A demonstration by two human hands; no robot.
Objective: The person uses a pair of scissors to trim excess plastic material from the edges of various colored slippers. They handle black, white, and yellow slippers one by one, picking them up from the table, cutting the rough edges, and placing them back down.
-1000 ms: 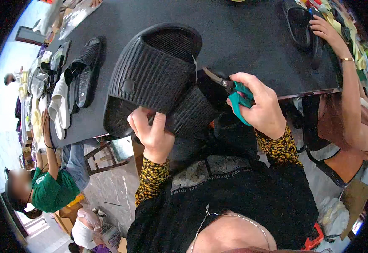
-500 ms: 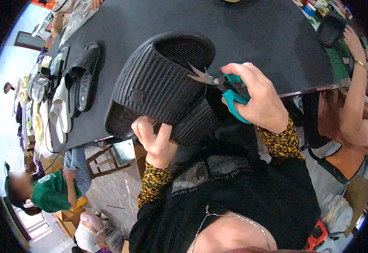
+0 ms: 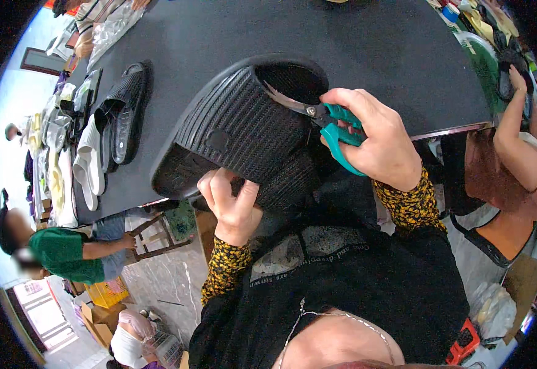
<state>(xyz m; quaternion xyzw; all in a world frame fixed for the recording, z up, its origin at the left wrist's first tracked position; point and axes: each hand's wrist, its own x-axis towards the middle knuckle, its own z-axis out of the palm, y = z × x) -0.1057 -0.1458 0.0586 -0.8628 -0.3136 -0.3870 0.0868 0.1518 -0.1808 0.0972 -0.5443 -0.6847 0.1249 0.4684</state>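
Note:
In my left hand [image 3: 230, 206] is a black ribbed slide sandal [image 3: 219, 123], gripped at the lower edge of its strap with fingers curled over it. A second ribbed black slide [image 3: 290, 181] lies beneath and against it, partly hidden. My right hand [image 3: 376, 138] is closed round the teal handles of a pair of small snips [image 3: 342, 132]. Their blades are nearly together, pointing left at the strap's upper right edge, by the sandal's opening. Whether the tips touch the strap I cannot tell.
On the dark table [image 3: 391, 67], black slides [image 3: 124, 117] and white slides [image 3: 90, 157] rest at the left. A clear plastic bag [image 3: 114, 27] lies at the far left. A person in green [image 3: 65, 252] is at the left, and another person's arm [image 3: 517, 141] reaches in at the right.
The upper slide has shifted slightly right and turned. The snips' blades, spread apart before, are now nearly together and slightly further left. At the left, the person in green has moved.

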